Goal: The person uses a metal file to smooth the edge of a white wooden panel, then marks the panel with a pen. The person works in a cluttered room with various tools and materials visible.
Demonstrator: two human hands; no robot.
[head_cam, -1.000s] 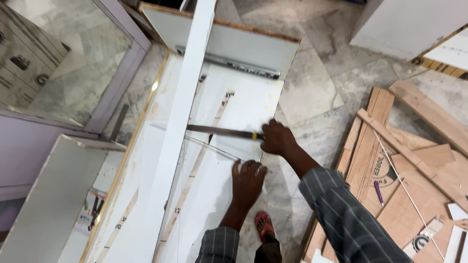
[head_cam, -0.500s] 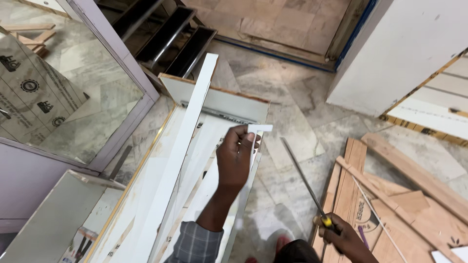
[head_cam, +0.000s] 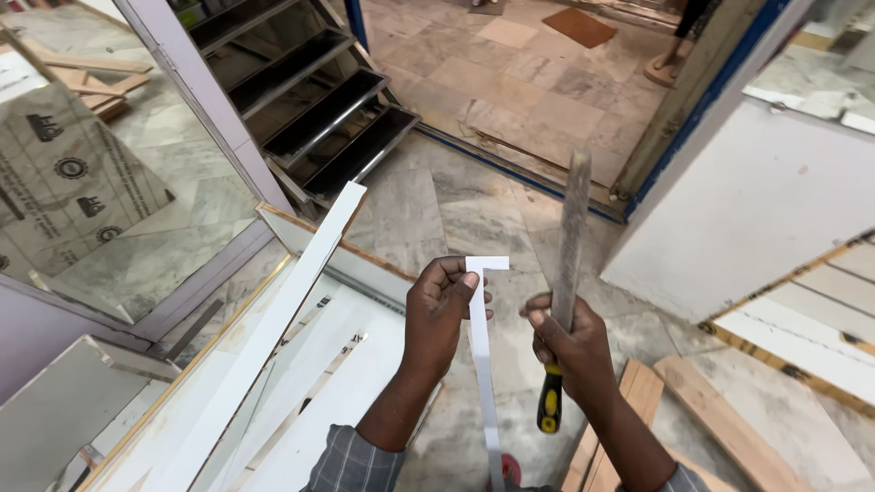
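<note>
Two hands are raised above a marble floor [head_cam: 437, 205]: the left hand [head_cam: 441, 314] is closed on a thin white T-shaped laminate strip [head_cam: 479, 346], thumb pressed near its short top bar, the strip hanging down between the wrists. Just beside it, the right hand [head_cam: 570, 342] is wrapped around a metal file [head_cam: 569, 241] with a black-and-yellow handle, blade pointing up. White boards [head_cam: 273, 364] lie below the left hand; wooden planks [head_cam: 720, 428] lie below the right.
</note>
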